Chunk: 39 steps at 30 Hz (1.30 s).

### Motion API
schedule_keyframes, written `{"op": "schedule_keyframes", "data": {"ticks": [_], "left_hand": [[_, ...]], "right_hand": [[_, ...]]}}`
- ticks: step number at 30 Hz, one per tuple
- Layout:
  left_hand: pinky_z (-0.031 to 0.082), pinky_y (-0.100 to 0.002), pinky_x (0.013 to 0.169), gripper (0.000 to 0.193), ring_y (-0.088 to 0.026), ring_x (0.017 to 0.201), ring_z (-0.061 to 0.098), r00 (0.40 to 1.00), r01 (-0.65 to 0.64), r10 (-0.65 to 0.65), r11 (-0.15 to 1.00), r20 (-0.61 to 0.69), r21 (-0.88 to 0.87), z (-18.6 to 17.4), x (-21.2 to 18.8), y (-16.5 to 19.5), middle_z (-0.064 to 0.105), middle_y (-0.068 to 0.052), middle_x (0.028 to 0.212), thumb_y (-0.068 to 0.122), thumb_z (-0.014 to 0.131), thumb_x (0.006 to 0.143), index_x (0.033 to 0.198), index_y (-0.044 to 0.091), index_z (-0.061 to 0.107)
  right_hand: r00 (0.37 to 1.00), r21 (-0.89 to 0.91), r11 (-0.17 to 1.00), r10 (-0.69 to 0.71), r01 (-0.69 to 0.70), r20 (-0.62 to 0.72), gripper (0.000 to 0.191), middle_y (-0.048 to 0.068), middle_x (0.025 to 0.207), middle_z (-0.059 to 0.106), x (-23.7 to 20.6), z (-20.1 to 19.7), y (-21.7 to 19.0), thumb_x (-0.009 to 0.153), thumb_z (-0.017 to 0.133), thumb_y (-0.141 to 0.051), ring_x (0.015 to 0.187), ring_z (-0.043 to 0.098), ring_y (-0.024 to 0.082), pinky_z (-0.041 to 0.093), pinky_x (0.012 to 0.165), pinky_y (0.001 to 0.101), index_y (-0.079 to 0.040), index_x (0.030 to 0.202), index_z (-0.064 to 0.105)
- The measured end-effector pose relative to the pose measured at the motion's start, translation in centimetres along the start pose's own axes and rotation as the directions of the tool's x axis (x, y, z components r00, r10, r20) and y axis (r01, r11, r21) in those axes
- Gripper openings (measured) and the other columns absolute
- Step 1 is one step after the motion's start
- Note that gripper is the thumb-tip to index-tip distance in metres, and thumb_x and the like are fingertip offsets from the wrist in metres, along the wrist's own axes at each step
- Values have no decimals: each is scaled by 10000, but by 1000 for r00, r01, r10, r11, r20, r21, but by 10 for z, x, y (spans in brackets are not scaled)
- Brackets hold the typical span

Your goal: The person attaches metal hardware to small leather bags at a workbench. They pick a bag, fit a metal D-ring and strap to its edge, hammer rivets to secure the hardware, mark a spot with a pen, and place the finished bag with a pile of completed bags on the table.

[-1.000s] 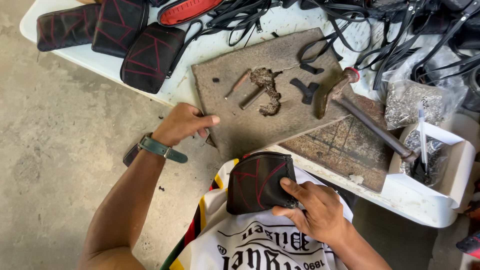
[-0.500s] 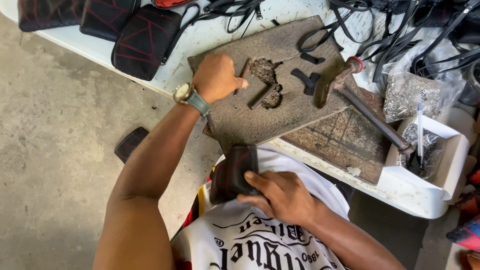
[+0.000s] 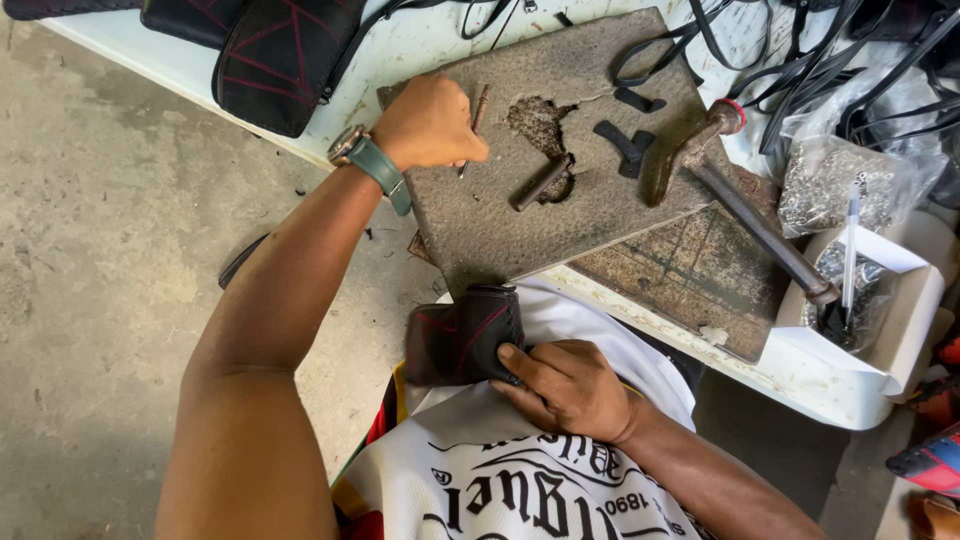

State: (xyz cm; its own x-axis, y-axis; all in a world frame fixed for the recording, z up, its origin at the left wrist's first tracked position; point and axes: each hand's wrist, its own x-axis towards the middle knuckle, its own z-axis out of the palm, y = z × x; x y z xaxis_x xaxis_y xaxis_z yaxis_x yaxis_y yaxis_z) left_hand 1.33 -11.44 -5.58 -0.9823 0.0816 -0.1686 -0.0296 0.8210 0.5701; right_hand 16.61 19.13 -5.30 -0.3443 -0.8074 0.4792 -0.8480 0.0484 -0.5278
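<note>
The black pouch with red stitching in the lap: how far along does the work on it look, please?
Done: similar stitched pouches lie on the table. In hand: right hand holds the black pouch; left hand grips a metal punch. Left: hammer untouched on the worn block.

- small leather-goods workshop, rough concrete floor
- white table with worn punching slab, hammer, metal punch
- black straps, bag of rivets, stitched black pouches
</note>
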Motion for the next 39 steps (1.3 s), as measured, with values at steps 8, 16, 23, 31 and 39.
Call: {"op": "schedule_keyframes", "data": {"ticks": [8, 16, 23, 31, 39], "left_hand": [[524, -312, 515, 303, -148, 466, 634, 997, -57, 54, 997, -55, -53, 3, -10, -1, 665, -26, 520, 242, 731, 704, 488, 76, 600], [529, -314, 537, 262, -169, 484, 647, 986, -135, 124, 986, -116, -94, 9, -12, -7, 674, -29, 540, 243, 730, 692, 534, 61, 629], [515, -343, 533, 262, -226, 507, 639, 965, -173, 157, 983, -210, -55, 5, -15, -5, 665, -115, 581, 249, 780, 665, 613, 29, 646], [516, -324, 532, 242, -193, 528, 646, 970, -156, 138, 985, -201, -78, 7, -19, 0, 671, -92, 600, 230, 770, 724, 645, 37, 648], [516, -327, 550, 230, -190, 557, 652, 953, -235, 206, 966, -220, -111, 8, -19, -6, 687, -93, 646, 214, 763, 747, 685, 28, 644]], "right_hand": [[989, 86, 987, -142, 137, 47, 503, 40, 675, 467, 12, -11, -9, 828, 762, -38, 534, 496, 201, 421, 499, 375, 28, 1300, 598], [994, 463, 886, -62, 14, 87, 467, 53, 692, 480, 7, -13, -16, 880, 679, -17, 574, 511, 229, 404, 540, 397, -3, 1340, 599], [986, -18, 990, 138, -137, 89, 455, 82, 797, 610, 20, 7, -4, 827, 764, -85, 607, 623, 268, 535, 552, 390, -33, 1255, 617], [952, 53, 952, 303, -300, -43, 597, 119, 915, 659, 9, 12, -3, 783, 826, -187, 692, 704, 232, 596, 608, 337, 13, 1281, 562], [987, -326, 935, 158, -137, 39, 492, 81, 818, 594, 28, 22, -3, 838, 777, -206, 570, 615, 231, 520, 504, 352, 32, 1241, 624]]}}
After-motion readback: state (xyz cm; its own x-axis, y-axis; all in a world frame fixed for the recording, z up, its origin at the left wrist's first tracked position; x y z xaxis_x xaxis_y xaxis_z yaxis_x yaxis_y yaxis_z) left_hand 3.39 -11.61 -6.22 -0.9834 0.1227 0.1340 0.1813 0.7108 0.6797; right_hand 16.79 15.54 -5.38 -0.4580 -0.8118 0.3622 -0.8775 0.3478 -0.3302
